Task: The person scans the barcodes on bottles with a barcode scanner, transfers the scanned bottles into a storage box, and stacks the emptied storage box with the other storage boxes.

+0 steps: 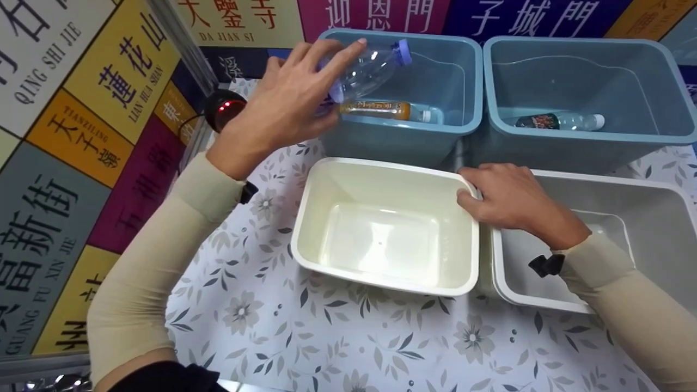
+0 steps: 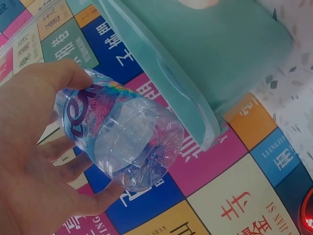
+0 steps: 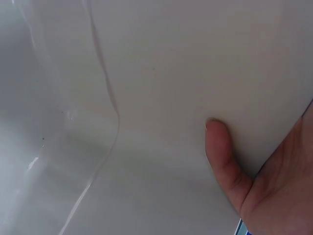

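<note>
A clear plastic bottle (image 1: 375, 68) with a purple cap is tilted over the left blue bin (image 1: 403, 130), held by my left hand (image 1: 297, 90). In the left wrist view, the fingers and thumb wrap round the bottle's blue and purple label (image 2: 90, 105), and its clear base faces the camera. My right hand (image 1: 509, 196) grips the right rim of a cream bin (image 1: 381, 242), with the thumb over the edge. The right wrist view shows that thumb (image 3: 224, 159) in front of a pale plastic wall.
An orange-labelled bottle (image 1: 381, 110) lies inside the left blue bin. The right blue bin (image 1: 577, 87) holds a dark-labelled bottle (image 1: 561, 121). A light grey bin (image 1: 577, 267) stands beside the cream one on the floral tablecloth (image 1: 381, 337). A black device (image 1: 223, 109) with red lights stands left.
</note>
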`<state>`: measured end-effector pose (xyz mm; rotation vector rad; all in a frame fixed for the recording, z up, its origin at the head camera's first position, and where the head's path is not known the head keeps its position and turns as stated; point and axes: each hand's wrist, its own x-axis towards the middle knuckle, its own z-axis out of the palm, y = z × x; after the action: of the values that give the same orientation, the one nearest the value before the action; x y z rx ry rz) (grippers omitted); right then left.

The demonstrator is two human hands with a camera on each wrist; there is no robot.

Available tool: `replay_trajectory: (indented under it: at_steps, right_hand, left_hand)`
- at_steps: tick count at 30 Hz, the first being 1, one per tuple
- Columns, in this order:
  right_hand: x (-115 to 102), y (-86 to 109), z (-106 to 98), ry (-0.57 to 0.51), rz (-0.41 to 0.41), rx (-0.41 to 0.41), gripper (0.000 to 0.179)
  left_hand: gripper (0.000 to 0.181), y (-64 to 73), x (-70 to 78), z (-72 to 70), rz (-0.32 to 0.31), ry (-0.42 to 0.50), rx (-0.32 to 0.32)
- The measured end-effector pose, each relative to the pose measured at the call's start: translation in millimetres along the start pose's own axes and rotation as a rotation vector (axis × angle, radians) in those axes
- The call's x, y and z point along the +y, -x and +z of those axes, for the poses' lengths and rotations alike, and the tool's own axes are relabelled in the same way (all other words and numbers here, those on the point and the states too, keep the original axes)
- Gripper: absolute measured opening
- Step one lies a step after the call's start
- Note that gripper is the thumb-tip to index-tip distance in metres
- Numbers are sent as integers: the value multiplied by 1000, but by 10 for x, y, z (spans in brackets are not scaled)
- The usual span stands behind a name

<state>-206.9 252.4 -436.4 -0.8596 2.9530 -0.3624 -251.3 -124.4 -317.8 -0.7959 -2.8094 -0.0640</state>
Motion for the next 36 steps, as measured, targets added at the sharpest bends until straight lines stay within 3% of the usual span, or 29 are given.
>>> replay_trajectory:
  at_steps: [36]
  right_hand:
    - [9,-9,1,-9,-12,-16,16]
  left_hand:
    - [78,-289,299,76,88,19,9]
